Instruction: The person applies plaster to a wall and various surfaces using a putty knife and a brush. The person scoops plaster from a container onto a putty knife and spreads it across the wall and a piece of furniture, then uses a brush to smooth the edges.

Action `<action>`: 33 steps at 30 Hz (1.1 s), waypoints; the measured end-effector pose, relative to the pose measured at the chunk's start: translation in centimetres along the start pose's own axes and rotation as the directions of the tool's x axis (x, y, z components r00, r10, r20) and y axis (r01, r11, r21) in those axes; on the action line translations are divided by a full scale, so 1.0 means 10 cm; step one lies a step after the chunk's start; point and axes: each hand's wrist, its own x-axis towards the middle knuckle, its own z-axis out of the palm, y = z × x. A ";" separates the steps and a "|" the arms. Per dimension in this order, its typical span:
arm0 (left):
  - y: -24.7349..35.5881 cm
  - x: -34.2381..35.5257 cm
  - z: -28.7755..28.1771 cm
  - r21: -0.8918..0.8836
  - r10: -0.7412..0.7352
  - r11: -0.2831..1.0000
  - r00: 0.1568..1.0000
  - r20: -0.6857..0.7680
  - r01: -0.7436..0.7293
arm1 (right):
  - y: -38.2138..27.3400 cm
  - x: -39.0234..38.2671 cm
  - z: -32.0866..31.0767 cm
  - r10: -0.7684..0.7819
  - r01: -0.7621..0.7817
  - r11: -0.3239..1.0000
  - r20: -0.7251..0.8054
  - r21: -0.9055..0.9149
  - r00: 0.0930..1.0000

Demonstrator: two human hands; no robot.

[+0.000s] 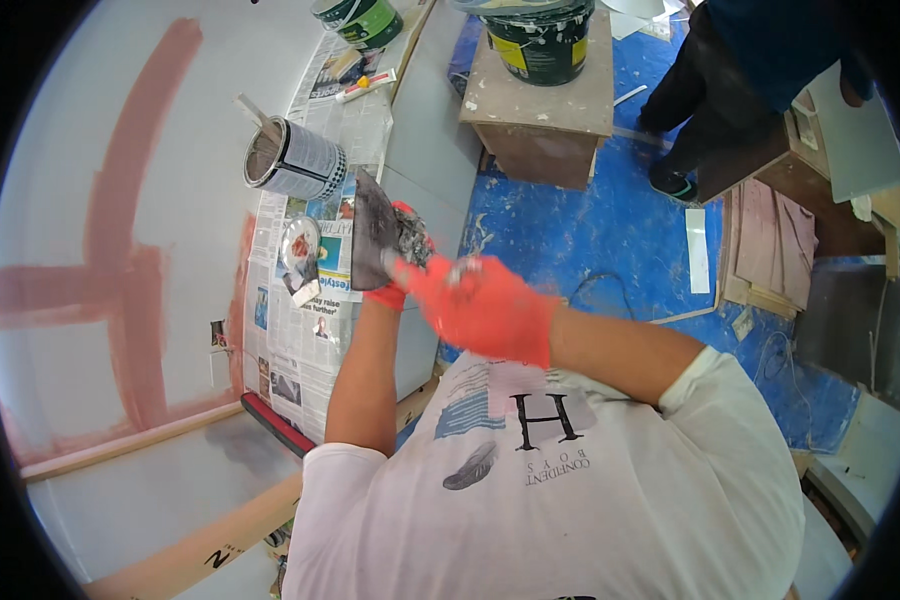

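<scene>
My left hand (410, 235), in a red and grey glove, is closed around the edge of a dark flat plate (373, 232), probably a filler spreader, held upright above the newspaper. Part of that hand is hidden behind the plate. My right hand (480, 305), in a red glove and smeared by motion, reaches across with curled fingers toward the plate's near side. Whatever it grips, if anything, is too blurred to name. Just left of the plate, a round metal lid (300, 242) with reddish-brown residue lies on the newspaper (288, 350).
An open can (310, 165) with a stick in it stands beyond the lid, and a small tube (366, 86) lies behind. A green tub (370, 25) is farther back; a dark bucket (540, 45) tops a brown box (540, 130). Another person (720, 90) stands at right on the blue-covered floor (530, 235).
</scene>
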 end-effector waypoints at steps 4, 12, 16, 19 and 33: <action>-0.17 0.15 0.27 0.248 0.208 0.963 0.871 -0.445 -0.103 | 0.34 0.14 -0.10 0.086 -0.051 0.926 0.076 -0.374 0.993; -0.09 0.14 -0.03 0.283 0.103 0.958 0.886 -0.452 0.033 | 0.48 0.19 -0.02 0.168 -0.070 0.885 0.175 -0.460 0.970; -0.19 0.41 0.66 0.600 0.077 0.747 0.858 -0.508 0.288 | 1.11 0.30 0.03 0.461 -0.472 0.864 0.102 0.175 0.882; -0.13 0.30 0.64 0.624 0.154 0.741 0.842 -0.517 0.248 | 0.92 0.18 -0.15 0.509 -0.508 0.860 -0.013 0.041 0.861; -0.13 0.17 0.57 0.783 0.502 -0.391 0.825 -0.259 0.484 | 0.83 -0.49 -0.37 0.620 -0.438 -0.358 0.560 0.825 0.549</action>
